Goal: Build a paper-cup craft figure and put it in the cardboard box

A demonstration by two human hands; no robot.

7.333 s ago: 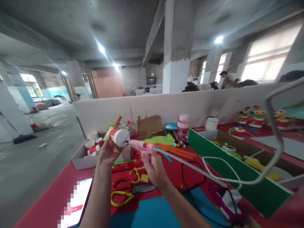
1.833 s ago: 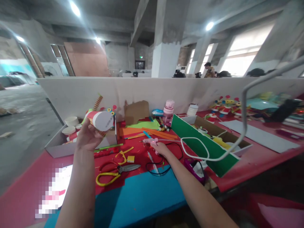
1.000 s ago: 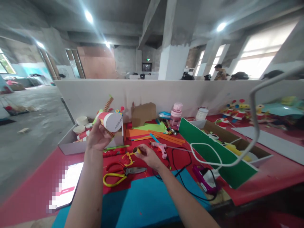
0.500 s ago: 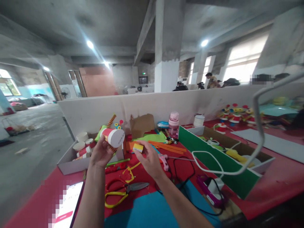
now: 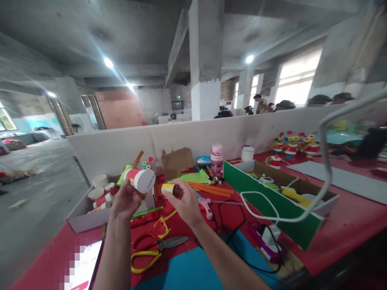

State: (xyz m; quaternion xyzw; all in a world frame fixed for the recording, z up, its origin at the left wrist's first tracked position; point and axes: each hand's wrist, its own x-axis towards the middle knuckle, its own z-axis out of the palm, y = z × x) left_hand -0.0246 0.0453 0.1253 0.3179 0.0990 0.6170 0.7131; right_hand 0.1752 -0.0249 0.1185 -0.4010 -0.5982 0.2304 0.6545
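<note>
My left hand [image 5: 123, 201] is closed around a paper cup [image 5: 147, 181] with a red band, its white bottom turned to the right. A pleated orange-brown paper strip [image 5: 138, 159] sticks up behind the cup. Between the thumb and fingers of my right hand [image 5: 188, 205] is a small yellow-and-white roll [image 5: 168, 188] with a dark end. The roll is apart from the cup, a little to its right. Below the hands lie scissors [image 5: 173, 242] with red and yellow handles and a yellow paper cut-out [image 5: 162, 227]. A pink glue gun [image 5: 207, 206] rests beside my right wrist.
At the left stands a box [image 5: 87, 217] of paper cups, with a phone [image 5: 87, 259] in front. A green-sided box [image 5: 269, 201] of parts is at the right, crossed by a white bent tube [image 5: 328, 161]. A blue sheet [image 5: 196, 266] and purple power strip [image 5: 266, 243] lie near me.
The roll in my right hand has turned, showing its dark end, and moved slightly left towards the cup. The camera view has shifted a little to the right.
</note>
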